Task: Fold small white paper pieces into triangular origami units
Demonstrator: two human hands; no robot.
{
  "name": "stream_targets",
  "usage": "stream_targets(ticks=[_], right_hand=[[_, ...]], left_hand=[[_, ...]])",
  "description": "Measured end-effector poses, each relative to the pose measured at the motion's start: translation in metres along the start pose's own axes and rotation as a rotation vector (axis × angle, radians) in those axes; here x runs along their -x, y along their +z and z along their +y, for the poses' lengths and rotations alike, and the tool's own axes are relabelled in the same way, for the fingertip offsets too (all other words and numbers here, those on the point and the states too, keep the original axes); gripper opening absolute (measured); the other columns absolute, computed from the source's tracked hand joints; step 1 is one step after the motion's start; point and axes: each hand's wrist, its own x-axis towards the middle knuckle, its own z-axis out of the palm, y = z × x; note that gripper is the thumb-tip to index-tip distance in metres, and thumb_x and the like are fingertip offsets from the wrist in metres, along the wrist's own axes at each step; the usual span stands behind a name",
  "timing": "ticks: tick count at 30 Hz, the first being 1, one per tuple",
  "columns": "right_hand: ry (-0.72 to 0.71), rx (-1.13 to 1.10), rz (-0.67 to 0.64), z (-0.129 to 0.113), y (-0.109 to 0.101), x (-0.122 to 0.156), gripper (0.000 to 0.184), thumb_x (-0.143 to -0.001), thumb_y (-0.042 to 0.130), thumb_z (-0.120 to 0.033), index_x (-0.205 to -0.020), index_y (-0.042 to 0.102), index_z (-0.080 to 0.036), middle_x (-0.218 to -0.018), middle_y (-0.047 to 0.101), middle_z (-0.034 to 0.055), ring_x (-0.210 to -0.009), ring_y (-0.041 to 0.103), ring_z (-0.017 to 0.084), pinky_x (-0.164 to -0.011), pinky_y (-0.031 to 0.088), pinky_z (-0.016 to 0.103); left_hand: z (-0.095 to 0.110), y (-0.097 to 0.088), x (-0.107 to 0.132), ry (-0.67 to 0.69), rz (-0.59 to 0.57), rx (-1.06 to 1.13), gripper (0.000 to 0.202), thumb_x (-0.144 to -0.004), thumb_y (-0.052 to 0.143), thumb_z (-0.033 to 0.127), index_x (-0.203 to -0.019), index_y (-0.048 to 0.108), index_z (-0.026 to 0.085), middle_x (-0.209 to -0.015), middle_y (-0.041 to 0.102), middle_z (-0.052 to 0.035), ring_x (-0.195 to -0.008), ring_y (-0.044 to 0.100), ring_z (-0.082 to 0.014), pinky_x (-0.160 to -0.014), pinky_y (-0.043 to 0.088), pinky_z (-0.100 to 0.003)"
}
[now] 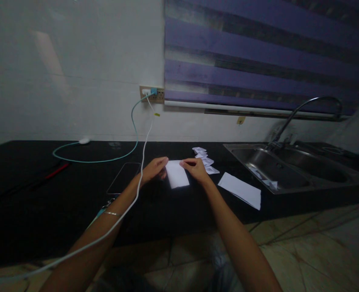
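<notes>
A small white sheet of paper [177, 175] lies on the black countertop [30, 194] in front of me. My left hand [155, 169] rests at its left edge, fingers curled onto the top left corner. My right hand [195, 168] pinches the sheet's top right corner. Both hands grip the paper at its far edge. Several small folded white paper pieces [204, 159] lie just behind my right hand. A larger white sheet [241, 190] lies to the right, near the counter's front edge.
A phone [124, 177] lies flat left of my left hand. A white cable [143, 158] and a teal cable [106, 159] run from a wall socket [151, 93]. A steel sink [289, 168] with a curved tap [307, 106] is at the right. Tiled floor lies below.
</notes>
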Motion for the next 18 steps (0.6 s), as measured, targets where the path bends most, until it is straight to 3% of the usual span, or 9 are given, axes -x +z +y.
stream_targets(ticks=[5,18], right_hand=[[0.016,0.007,0.052,0.0026,0.0004,-0.0016,0.03,-0.072,0.07,-0.043,-0.083,0.075,-0.016,-0.083,0.074,0.0078,-0.076,0.067,0.022,-0.07,0.051,0.034],[-0.01,0.027,0.089,0.0051,-0.0018,-0.0031,0.029,-0.073,0.07,-0.042,-0.084,0.075,-0.015,-0.085,0.075,0.0088,-0.079,0.068,0.023,-0.073,0.052,0.034]], left_hand=[[-0.0055,-0.0017,-0.0006,-0.036,-0.077,-0.005,0.039,-0.09,0.048,0.05,-0.079,0.057,0.013,-0.057,0.059,-0.0008,-0.048,0.055,-0.0103,-0.048,0.041,-0.02],[-0.0027,0.0016,0.0014,-0.048,-0.129,-0.22,0.053,-0.091,0.04,0.055,-0.063,0.058,0.014,-0.052,0.058,-0.0018,-0.046,0.053,-0.0115,-0.049,0.04,-0.022]])
